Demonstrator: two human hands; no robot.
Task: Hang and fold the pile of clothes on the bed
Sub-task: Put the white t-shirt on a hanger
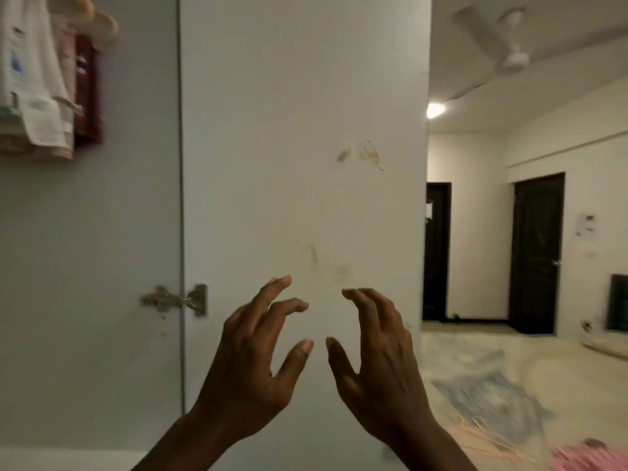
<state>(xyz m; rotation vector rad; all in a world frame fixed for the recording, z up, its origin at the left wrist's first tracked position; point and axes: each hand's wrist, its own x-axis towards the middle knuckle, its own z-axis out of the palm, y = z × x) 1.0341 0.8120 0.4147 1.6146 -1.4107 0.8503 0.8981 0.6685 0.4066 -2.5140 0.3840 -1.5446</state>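
Clothes (37,79) hang on pale hangers (102,18) inside the wardrobe at the upper left, a white garment in front of a pink one and a dark red one. A blurred pink garment (591,457) lies on the patterned bed (492,396) at the lower right edge. In front of the white wardrobe door (299,130), the left hand (251,355) and the right hand (377,355) are raised side by side, close but apart, each empty with fingers spread and loosely bent, and a metal hinge (176,299) sits just left of the left hand.
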